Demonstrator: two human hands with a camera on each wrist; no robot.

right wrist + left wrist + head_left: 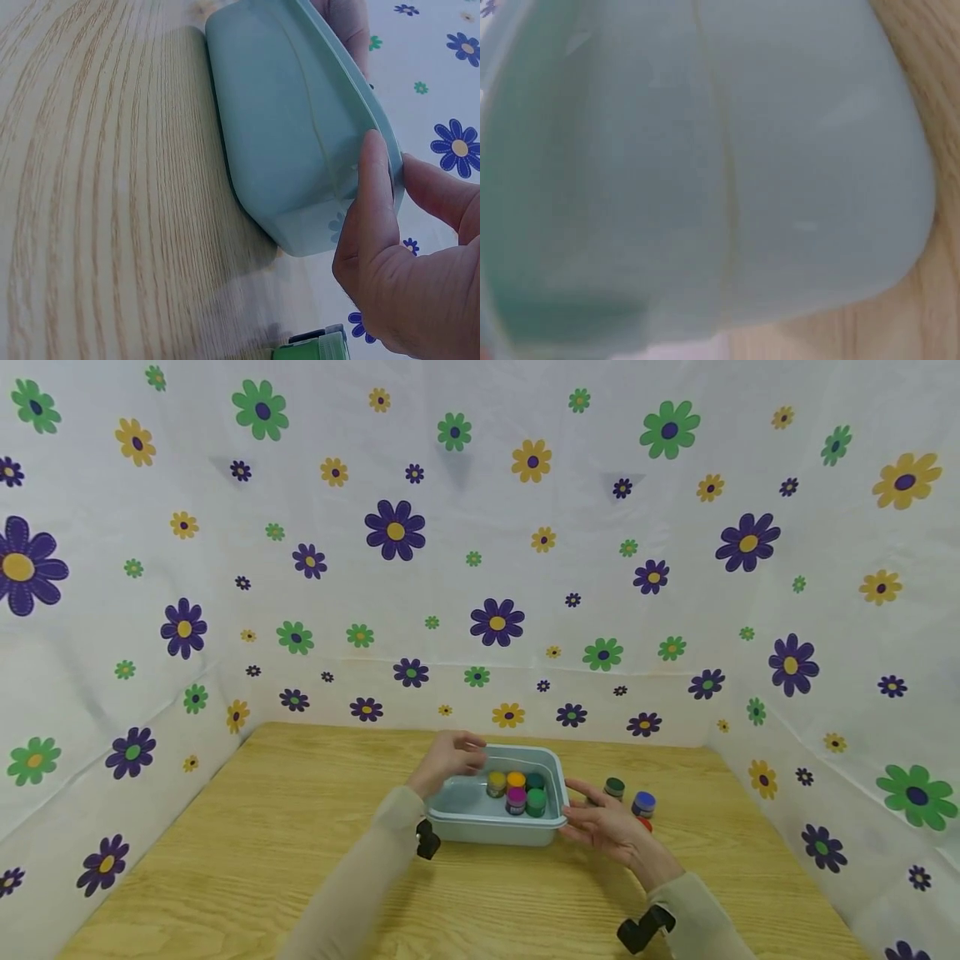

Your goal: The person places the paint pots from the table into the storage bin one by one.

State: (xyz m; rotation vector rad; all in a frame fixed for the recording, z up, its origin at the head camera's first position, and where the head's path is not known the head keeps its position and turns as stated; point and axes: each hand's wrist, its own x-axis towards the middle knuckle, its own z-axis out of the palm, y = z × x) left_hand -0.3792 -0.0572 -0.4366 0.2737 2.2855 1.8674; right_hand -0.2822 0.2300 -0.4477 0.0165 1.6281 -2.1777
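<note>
A pale blue-green plastic tub (487,835) sits on the table and holds several small paint jars, among them a magenta jar (515,800), an orange jar (515,781) and a green jar (536,802). At its right end my right hand (611,831) pinches the rim, with fingertips on both sides of it in the right wrist view. My left hand (452,760) is over the tub's left back part, fingers loosely bent and nothing visible in them. Close up, the tub's wall (817,187) fills most of the left wrist view, where that hand is out of sight.
Right of the tub, beyond my right hand, stand a dark green jar (614,788) and a blue jar (643,803). A red jar (645,822) is partly hidden by that hand. Flower-patterned white sheets (450,585) enclose the wood-grained table (300,793) at the back and sides.
</note>
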